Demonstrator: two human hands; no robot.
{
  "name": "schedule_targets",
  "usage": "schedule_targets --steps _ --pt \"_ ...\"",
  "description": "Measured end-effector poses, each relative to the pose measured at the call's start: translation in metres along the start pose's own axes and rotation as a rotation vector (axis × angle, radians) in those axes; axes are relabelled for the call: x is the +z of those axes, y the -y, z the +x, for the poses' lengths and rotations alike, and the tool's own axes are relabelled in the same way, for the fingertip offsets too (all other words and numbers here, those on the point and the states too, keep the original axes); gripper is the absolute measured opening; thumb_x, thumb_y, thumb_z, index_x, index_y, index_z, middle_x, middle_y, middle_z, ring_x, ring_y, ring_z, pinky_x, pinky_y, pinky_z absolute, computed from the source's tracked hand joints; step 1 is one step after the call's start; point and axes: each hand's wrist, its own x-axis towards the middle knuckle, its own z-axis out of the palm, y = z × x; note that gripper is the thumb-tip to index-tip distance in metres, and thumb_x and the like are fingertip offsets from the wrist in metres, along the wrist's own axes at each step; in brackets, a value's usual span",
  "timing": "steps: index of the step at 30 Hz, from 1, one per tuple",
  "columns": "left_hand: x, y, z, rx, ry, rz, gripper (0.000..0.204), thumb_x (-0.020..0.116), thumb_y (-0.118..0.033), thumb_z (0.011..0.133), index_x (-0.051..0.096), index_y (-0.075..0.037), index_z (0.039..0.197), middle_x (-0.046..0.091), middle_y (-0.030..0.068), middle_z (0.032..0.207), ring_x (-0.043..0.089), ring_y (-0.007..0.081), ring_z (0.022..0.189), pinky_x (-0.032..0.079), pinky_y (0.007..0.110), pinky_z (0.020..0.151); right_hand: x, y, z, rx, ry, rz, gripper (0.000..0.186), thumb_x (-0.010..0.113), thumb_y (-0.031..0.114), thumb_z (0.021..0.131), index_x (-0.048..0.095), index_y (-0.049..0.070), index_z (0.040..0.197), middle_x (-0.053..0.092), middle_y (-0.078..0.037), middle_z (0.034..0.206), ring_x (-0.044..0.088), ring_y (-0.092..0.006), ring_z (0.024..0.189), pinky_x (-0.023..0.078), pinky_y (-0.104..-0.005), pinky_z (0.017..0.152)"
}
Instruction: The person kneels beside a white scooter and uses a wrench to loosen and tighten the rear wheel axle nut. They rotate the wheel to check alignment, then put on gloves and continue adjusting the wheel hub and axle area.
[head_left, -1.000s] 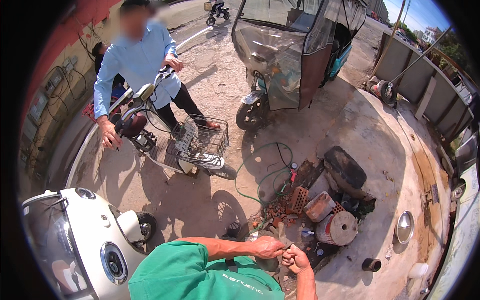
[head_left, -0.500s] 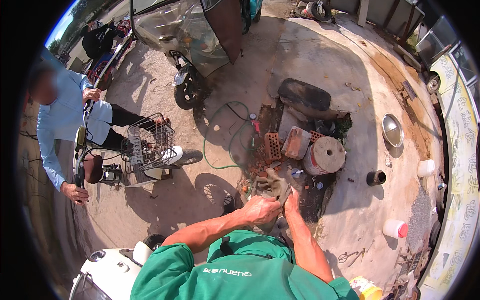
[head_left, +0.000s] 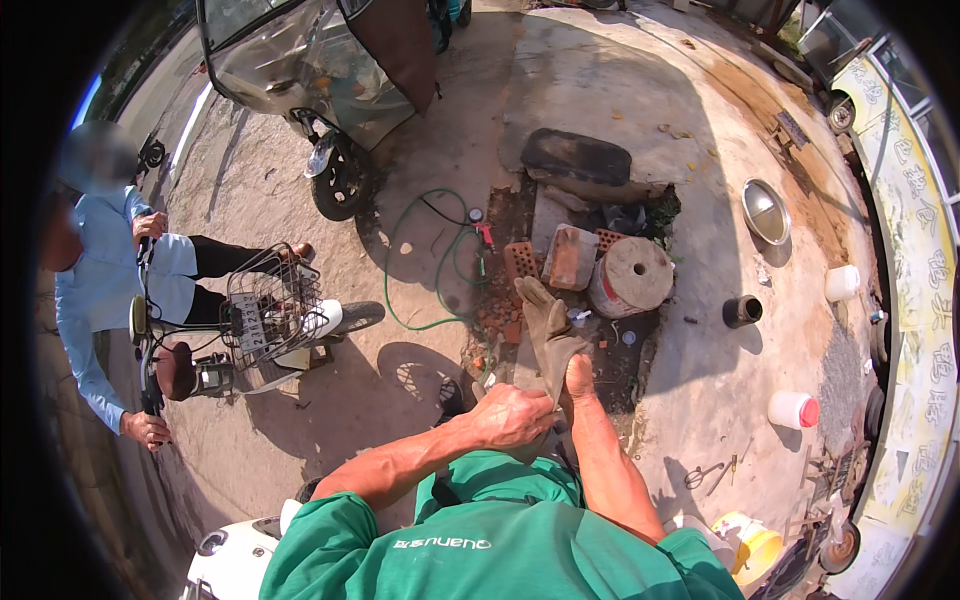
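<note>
My left hand (head_left: 515, 415) is closed, its fingers pinching the lower edge of a grey-brown work glove (head_left: 548, 335). The glove points up and away from me, its fingers stretched out. Against the glove's right side is my right hand (head_left: 579, 380), with the bare heel and thumb side showing. Its fingers are hidden in or behind the glove; I cannot tell which. Beyond the glove lie a perforated red brick (head_left: 520, 261), a solid brick (head_left: 570, 257) and a round concrete block (head_left: 638, 275) with a hole in its top.
A person in blue (head_left: 100, 300) at the left holds the handlebars of a bike with a wire basket (head_left: 270, 310). A green hose (head_left: 390, 290) with a gauge (head_left: 476, 215) curls on the ground. At the right are a metal bowl (head_left: 766, 212), a dark pot (head_left: 741, 311) and a red-lidded jar (head_left: 793, 409).
The glove, crumpled and spread before, is now drawn out long and upright between my hands. My view has shifted slightly. A second person's head now shows beside the one in blue.
</note>
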Motion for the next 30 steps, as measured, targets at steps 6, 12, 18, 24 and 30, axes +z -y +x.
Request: schedule_targets --steps 6,12,18,24,30 --pt "0.003 -0.006 0.01 -0.006 0.062 -0.041 0.022 0.069 -0.023 0.093 0.061 -0.004 0.085 0.062 0.0142 0.076 0.066 0.0402 0.066 0.053 0.051 0.056 0.022 -0.002 0.009 0.159 -0.261 -0.057 0.074 0.059 0.042 0.101 0.034 0.004 0.159 0.046 -0.009 0.158 0.047 -0.0246 0.142 0.034 -0.0381 0.119" --pt "0.008 -0.023 0.026 -0.049 0.198 -0.079 0.025 0.072 -0.016 0.091 0.056 -0.003 0.078 0.06 0.0143 0.074 0.063 0.0387 0.068 0.051 0.049 0.058 0.029 0.019 0.022 0.193 -0.387 0.166 0.066 0.056 0.055 0.101 0.048 0.01 0.149 0.063 -0.008 0.14 0.056 -0.0263 0.134 0.03 -0.0474 0.121" --pt "0.026 -0.035 0.06 0.006 0.367 -0.135 0.035 0.072 -0.023 0.094 0.056 0.001 0.074 0.059 0.0172 0.072 0.061 0.0361 0.064 0.047 0.044 0.058 -0.002 0.055 -0.009 -0.265 -0.039 0.718 0.052 0.056 0.052 0.104 0.062 0.009 0.132 0.07 -0.007 0.127 0.066 -0.0218 0.12 0.051 -0.0391 0.104" --pt "0.085 -0.048 0.117 -0.206 0.492 -0.352 0.045 0.069 -0.039 0.101 0.067 0.003 0.086 0.062 0.0072 0.069 0.054 0.0123 0.067 0.047 0.034 0.061 -0.091 0.084 -0.147 -0.391 -0.32 0.462 0.049 0.055 0.045 0.108 0.064 0.003 0.133 0.07 -0.012 0.127 0.067 -0.0213 0.117 0.052 -0.0373 0.105" --pt "0.155 -0.101 0.208 -0.205 0.22 -0.55 0.042 0.064 -0.037 0.105 0.068 0.001 0.088 0.064 0.0007 0.072 0.052 0.009 0.067 0.042 0.028 0.065 -0.114 0.085 -0.256 -0.349 -0.432 -0.095 0.049 0.071 0.044 0.1 0.068 0.007 0.131 0.068 -0.005 0.132 0.062 -0.016 0.118 0.05 -0.0328 0.102"
